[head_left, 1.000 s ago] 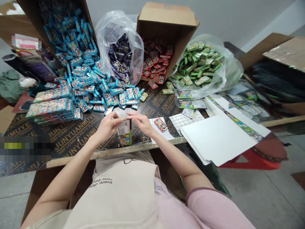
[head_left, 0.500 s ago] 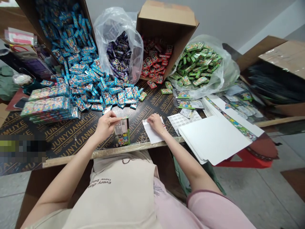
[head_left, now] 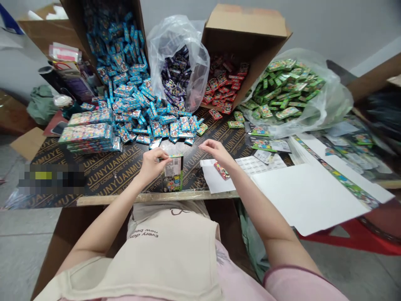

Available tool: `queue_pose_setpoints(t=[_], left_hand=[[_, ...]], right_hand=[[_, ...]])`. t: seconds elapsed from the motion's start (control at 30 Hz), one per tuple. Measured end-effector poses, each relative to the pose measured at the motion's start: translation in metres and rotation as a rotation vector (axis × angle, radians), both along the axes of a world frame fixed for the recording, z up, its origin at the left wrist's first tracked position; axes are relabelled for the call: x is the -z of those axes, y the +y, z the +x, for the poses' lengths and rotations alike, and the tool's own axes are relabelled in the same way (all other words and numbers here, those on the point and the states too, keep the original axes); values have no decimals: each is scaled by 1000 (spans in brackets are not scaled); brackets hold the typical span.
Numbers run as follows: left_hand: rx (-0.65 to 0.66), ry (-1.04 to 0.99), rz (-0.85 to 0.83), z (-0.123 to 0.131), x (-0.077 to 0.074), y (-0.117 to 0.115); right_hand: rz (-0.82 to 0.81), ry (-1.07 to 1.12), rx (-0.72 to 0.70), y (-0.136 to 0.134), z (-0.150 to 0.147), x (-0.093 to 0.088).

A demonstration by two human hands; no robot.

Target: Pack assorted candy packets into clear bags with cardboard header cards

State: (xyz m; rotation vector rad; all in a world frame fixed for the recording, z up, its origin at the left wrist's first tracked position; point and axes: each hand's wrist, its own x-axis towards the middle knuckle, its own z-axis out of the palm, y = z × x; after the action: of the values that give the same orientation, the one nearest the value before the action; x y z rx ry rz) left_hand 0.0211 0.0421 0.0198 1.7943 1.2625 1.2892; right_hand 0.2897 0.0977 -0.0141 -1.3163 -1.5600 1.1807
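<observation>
Near the table's front edge, my left hand [head_left: 153, 165] pinches the top of a black-and-green printed packet [head_left: 173, 175] with a white label on it. To its right, my right hand [head_left: 216, 151] is raised over the table with thumb and forefinger together; whatever may be between the fingertips is too small to make out. Below that wrist lies a white paper [head_left: 210, 177], with a small red packet [head_left: 221, 170] on it. A sheet of small labels [head_left: 263, 164] lies to the right, partly behind my right forearm.
Blue packets [head_left: 134, 108] are heaped at the back left beside stacked wrapped bundles [head_left: 87, 130]. Behind stand a bag of purple packets [head_left: 177, 77], a box [head_left: 247, 21] of red ones and a bag of green ones [head_left: 282, 90]. White cards [head_left: 300, 192] lie at the right.
My right hand has lifted off the white paper and moved up, uncovering the red packet. My left hand still holds the printed packet. The view has shifted left.
</observation>
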Motion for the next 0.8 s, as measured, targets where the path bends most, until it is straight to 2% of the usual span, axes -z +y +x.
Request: queue_pose_setpoints(t=[0.07,0.17,0.23,0.33,0.5,0.57,0.67,0.73,0.8], left_hand=[[13,-1,-7,-1,-4,-2],[35,-18,-34,-2,-12,-6],[45,-33,-51,-2,-15,-8],[26,-43,-52,0,-13,-10],[-96,-13,20,7,2,-11],[-114,48,62,9,7,-11],[-75,201,145,9,11,-11],[-50,316,197,1,11,-10],[-69,424,198,-16,12,-8]], right_hand=[[-39,178,-147,-2,-31,-28],[-83,227,-384,-5,-70,-53],[-93,188,-477,-3,-85,-58],[-107,143,-529,3,-92,-53],[-143,129,-528,5,-96,-42],[-147,144,-468,2,-99,-38],[-128,188,-337,0,-99,-30],[-83,154,-271,5,-87,-23],[33,-18,-177,13,-62,-12]])
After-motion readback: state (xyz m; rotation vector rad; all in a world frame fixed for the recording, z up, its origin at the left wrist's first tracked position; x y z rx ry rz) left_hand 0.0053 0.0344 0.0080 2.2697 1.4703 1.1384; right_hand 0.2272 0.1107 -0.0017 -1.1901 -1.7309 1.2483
